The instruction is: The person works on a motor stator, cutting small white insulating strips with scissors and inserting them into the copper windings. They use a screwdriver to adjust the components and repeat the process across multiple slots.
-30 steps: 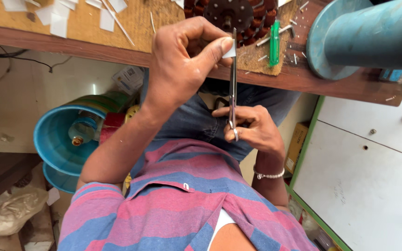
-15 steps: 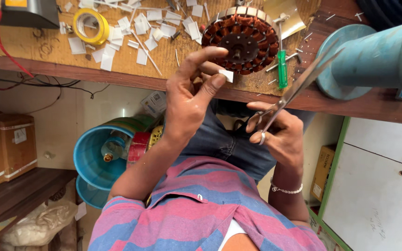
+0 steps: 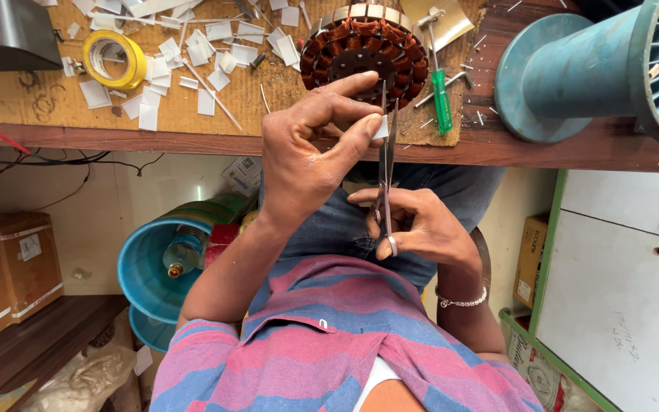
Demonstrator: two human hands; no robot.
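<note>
At the far left of the workbench [image 3: 78, 136], a yellow tape roll [image 3: 114, 59] is seen lying flat. Beside it, many cut paper slips [image 3: 148, 116] are scattered over the cardboard mat. From these it may be judged that a good deal of trimming is already done. Below the bench edge, a blue bucket [image 3: 143, 267] is seen with a bottle lying in it.

Near the middle, the left hand [image 3: 306, 152] is raised in front of the bench edge. A small white paper piece [image 3: 380, 127] is pinched between its thumb and forefinger, and the other fingers are curled loosely. The piece is held right at the blades of the scissors [image 3: 385, 164], which point upward, nearly vertical. The blades appear almost closed on the paper, though it cannot be told whether the cut is through. The scissor handles are gripped by the right hand [image 3: 413, 229], just below, with fingers threaded through the loops and clenched.

Behind the hands, a wound copper stator [image 3: 364, 53] rests on the bench, with a green screwdriver [image 3: 442, 99] just to its right. No slip can be made out in its slots, so fitting is judged as not yet done. A large blue spool [image 3: 573, 72] lies at the far right.
</note>
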